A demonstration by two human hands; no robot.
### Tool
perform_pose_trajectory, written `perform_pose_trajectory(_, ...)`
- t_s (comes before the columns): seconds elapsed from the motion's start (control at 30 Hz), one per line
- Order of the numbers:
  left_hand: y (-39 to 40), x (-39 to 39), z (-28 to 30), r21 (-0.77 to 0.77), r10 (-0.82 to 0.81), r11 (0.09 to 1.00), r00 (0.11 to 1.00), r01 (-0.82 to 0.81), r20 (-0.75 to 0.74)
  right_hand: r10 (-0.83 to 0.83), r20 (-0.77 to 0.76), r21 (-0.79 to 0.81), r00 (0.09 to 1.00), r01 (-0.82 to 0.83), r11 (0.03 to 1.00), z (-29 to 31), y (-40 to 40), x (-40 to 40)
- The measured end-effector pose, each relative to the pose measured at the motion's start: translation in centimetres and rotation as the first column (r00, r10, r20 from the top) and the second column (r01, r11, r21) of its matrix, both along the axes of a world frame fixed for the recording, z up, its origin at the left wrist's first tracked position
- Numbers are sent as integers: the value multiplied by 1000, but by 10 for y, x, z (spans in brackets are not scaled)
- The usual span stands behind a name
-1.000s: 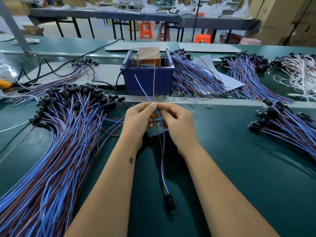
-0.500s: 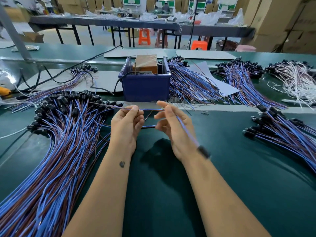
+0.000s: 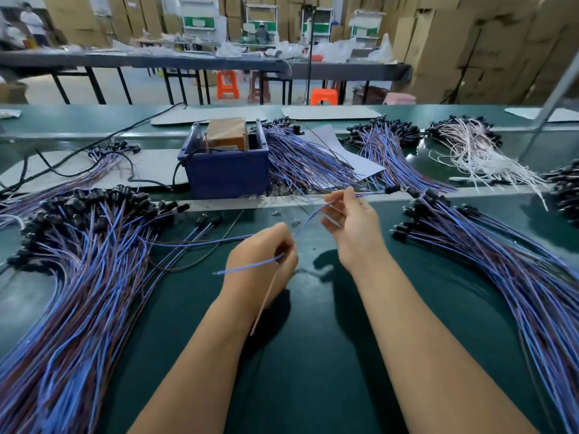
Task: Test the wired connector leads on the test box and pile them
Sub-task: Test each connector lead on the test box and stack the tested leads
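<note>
The green table (image 3: 313, 355) is flanked by a large pile (image 3: 78, 277) of blue and brown leads at the left and a second pile (image 3: 501, 270) at the right, with the blue test box (image 3: 227, 173) set at the far edge between them. One lead (image 3: 308, 216) is held above the table between the hands: its loose blue and brown ends are gripped in the curled fingers of the left hand (image 3: 260, 261), while the wire further along is pinched by thumb and fingertips of the right hand (image 3: 351, 223), the other fingers loosely bent. The black connector (image 3: 392, 189) is seen past the right hand, apparently just over the right pile, though contact cannot be told.
</note>
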State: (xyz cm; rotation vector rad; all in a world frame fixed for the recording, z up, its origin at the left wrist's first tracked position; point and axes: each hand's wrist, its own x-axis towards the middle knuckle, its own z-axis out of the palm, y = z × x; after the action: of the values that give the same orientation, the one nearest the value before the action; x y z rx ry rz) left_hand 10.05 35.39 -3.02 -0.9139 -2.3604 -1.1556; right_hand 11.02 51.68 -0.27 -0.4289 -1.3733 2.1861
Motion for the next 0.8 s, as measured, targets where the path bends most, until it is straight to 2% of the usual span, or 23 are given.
perform_pose_trajectory(0.07,19,21,6,-193,-192,968,970,163,-146,-8,88,162,996,-6,987,9,25,9)
perform_pose_trajectory(0.13,42,43,9,-305,-375,901,907,309,-189,-60,221,394,974,-33,919,15,53,20)
perform_pose_trajectory(0.17,54,53,10,-332,-437,871,879,362,-189,-111,290,526,951,-61,848,17,67,26)
perform_pose_trajectory(0.23,79,75,10,-339,-524,826,836,451,-164,-261,375,752,890,-127,647,20,91,40)
perform_pose_trajectory(0.3,106,95,11,-337,-581,788,803,516,-129,-403,387,880,829,-200,432,23,110,57)
perform_pose_trajectory(0.43,148,133,14,-394,-654,708,754,586,-53,-547,378,918,747,-377,119,29,143,90)
perform_pose_trajectory(0.5,159,143,15,-432,-680,661,733,613,-1,-571,386,900,724,-431,62,33,159,104)
perform_pose_trajectory(0.6,163,147,13,-466,-698,619,715,633,44,-633,347,905,692,-424,32,36,177,120)
perform_pose_trajectory(0.7,160,144,9,-453,-688,617,721,643,86,-723,294,876,625,-478,-58,35,184,124)
perform_pose_trajectory(0.8,154,136,3,-448,-644,656,760,607,88,-831,190,823,523,-547,-156,32,177,119)
